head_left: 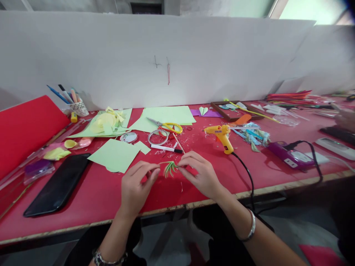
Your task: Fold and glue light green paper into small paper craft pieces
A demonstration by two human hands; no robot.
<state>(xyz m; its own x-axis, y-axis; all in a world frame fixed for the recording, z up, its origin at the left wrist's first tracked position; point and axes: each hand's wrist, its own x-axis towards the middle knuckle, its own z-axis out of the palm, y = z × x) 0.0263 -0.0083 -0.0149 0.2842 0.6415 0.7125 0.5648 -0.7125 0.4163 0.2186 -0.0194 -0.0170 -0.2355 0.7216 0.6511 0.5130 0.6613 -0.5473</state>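
Note:
Between my two hands, above the red table's front part, is a small fringed green paper piece point(170, 169) with strips that curl downward. My left hand point(140, 183) pinches a thin stem that runs out from its left side. On the other side, my right hand point(200, 173) pinches the piece's right end between thumb and fingers. Just beyond my hands lie a white marker with a black cap point(166, 148), a roll of clear tape point(158, 137) and yellow-handled scissors point(173, 128). A yellow glue gun point(222, 136) lies to the right.
A black phone point(59, 184) and green paper sheets point(114, 155) are at the left, with a pen cup point(79, 108) behind. To the right are a purple power strip point(291, 156), the glue gun's black cable point(245, 166) and a brown tray point(234, 115). Another person's hand point(345, 119) is at far right.

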